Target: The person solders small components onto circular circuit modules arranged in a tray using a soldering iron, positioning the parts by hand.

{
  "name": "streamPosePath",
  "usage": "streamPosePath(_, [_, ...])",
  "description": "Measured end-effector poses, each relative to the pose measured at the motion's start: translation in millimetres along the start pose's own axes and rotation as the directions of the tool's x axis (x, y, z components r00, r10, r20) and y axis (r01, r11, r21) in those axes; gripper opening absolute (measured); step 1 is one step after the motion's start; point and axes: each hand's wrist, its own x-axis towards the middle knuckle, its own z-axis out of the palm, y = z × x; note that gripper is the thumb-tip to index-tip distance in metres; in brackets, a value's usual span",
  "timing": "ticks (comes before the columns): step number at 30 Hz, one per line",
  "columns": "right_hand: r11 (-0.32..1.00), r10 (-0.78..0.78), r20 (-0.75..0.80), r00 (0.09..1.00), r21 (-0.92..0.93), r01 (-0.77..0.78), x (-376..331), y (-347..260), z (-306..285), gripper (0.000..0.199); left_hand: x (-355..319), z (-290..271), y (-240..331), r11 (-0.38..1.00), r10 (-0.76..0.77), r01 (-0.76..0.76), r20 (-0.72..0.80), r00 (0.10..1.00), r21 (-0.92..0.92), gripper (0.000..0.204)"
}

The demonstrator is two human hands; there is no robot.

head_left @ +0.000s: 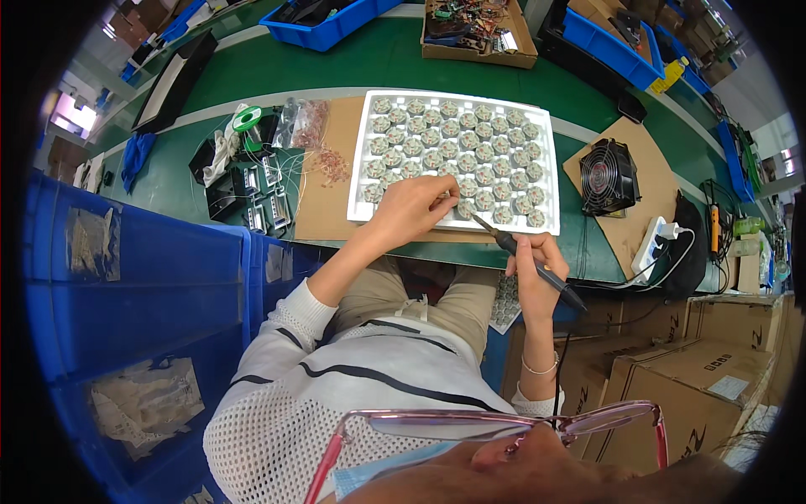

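A white foam tray [359, 147] lies in front of me, filled with rows of small round metallic parts [467, 161] that look like little coil or circuit assemblies. My right hand [537, 265] grips a soldering iron [505, 241] like a pen. Its tip points up and left at a part in the tray's near row. Over that same near edge, my left hand [416, 206] is closed in a pinch beside the iron's tip. Whatever sits between its fingertips is too small to make out. Whether the tip touches a part, I cannot tell.
Left of the tray, small reddish components [330, 168] lie on cardboard, near a clear bag [302, 124] and a green solder spool [247, 118]. To the right stand a black fan [609, 176] and a white power strip [652, 248]. Blue bins [151, 277] flank my left.
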Motion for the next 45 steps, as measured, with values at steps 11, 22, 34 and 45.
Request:
streamPosePath(11, [1.000,-0.012,0.005,1.000,-0.021,0.012,2,0,1,0.016,-1,3,1,0.999,0.029,-0.030,0.026,0.999,0.034,0.010])
streamPosePath(22, [0.999,-0.017,-0.059,0.998,0.038,0.019,6,2,-7,0.012,4,1,4,0.999,-0.006,0.007,0.017,1.000,-0.050,0.011])
streamPosePath(34, [0.998,-0.063,-0.061,0.996,-0.018,0.062,3,7,-17,0.016,28,19,6,0.999,0.053,-0.053,-0.007,0.999,0.002,0.010])
streamPosePath(45, [0.997,-0.049,-0.038,0.998,-0.061,0.047,2,12,-19,0.014,28,24,6,0.995,0.090,-0.090,0.003,0.996,0.052,0.010])
